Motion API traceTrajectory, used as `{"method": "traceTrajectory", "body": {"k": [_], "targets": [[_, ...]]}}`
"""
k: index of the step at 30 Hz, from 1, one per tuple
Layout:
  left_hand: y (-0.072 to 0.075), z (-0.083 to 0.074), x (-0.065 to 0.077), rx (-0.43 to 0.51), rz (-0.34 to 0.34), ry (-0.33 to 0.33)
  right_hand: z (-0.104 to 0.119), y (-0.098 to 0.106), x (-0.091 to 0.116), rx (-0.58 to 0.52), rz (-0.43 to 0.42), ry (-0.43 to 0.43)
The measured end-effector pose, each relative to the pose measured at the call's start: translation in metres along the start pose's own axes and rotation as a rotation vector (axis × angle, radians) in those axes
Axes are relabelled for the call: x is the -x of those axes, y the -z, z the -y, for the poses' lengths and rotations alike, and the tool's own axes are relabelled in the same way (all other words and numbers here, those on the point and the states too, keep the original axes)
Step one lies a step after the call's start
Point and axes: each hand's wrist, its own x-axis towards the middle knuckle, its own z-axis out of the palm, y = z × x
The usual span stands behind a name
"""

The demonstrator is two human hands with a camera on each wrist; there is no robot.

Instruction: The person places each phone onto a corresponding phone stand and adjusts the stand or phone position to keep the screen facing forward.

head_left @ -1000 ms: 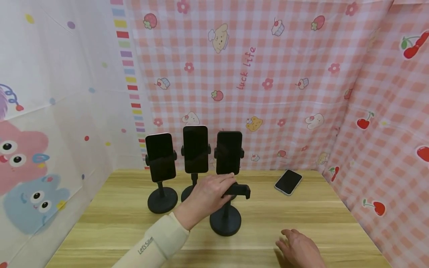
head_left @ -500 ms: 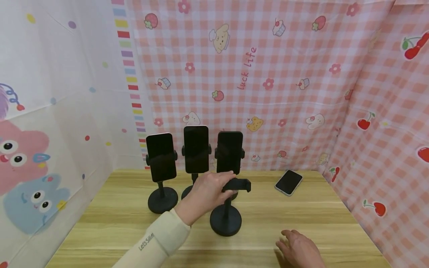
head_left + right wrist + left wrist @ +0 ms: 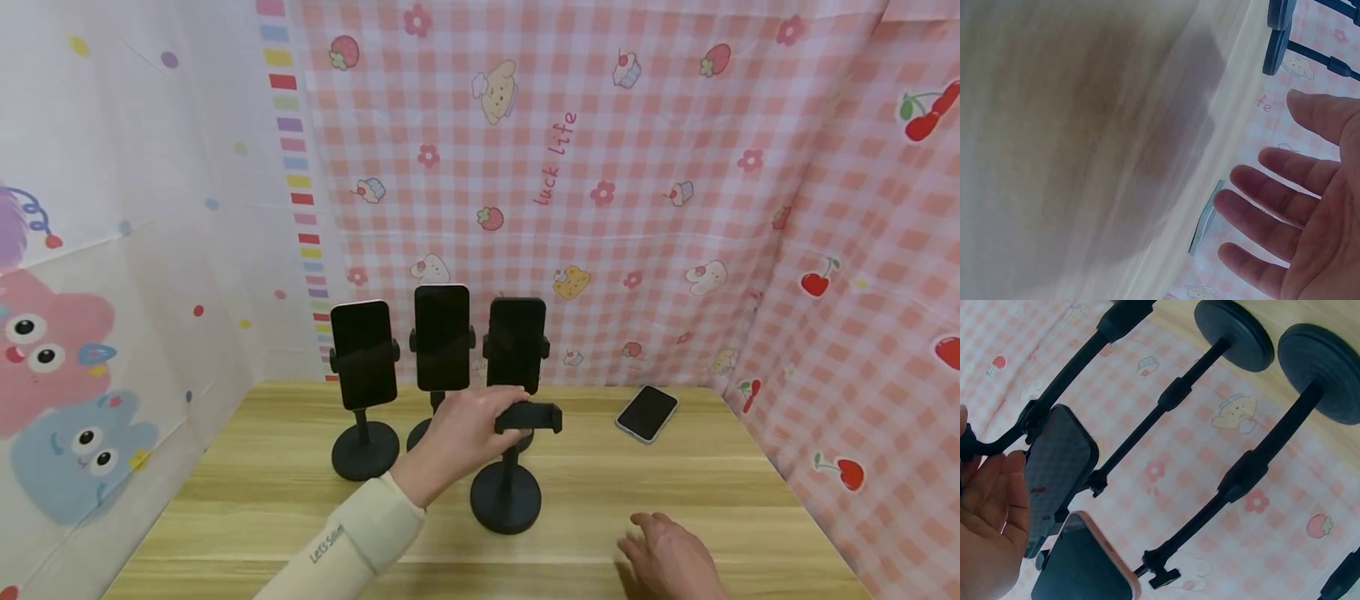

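Observation:
My left hand [image 3: 468, 425] grips the clamp head [image 3: 531, 416] of a black phone stand, with fingers and thumb around its left end. No phone sits in that clamp. The stand's round base [image 3: 506, 498] rests on the table. In the left wrist view, the curled fingers [image 3: 997, 494] lie beside the stand's neck [image 3: 1007, 440]. At the lower right of the head view, my right hand [image 3: 671, 557] hovers near the tabletop, holding nothing. Its fingers [image 3: 1266, 219] are spread and relaxed in the right wrist view.
Behind the held stand, three more stands carry upright phones: a left phone [image 3: 364, 354], a middle phone [image 3: 442, 337] and a right phone [image 3: 516, 343]. Another phone [image 3: 647, 413] lies flat at the back right of the wooden table [image 3: 600, 475]. Patterned curtains [image 3: 600, 150] enclose the table.
The clamp head has tilted upward slightly in my left hand since a second ago. The stand's base and my right hand have stayed in place; the head view has shifted a little.

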Motion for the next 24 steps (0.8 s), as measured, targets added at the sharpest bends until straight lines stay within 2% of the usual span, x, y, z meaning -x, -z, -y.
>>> {"method": "traceTrajectory", "body": {"k": [6, 10, 17, 24], "targets": [[-0.004, 0.001, 0.005, 0.059, -0.035, 0.018, -0.007, 0.000, -0.007, 0.039, -0.130, 0.025], [-0.003, 0.000, 0.005, 0.065, -0.055, 0.016, -0.012, 0.005, -0.015, 0.058, -0.168, 0.041], [-0.002, 0.001, 0.004, 0.074, -0.050, 0.006, -0.022, 0.013, -0.030, 0.057, -0.177, 0.020], [-0.003, 0.002, 0.008, 0.074, -0.036, 0.047, -0.030, 0.015, -0.044, 0.007, -0.152, -0.029]]}}
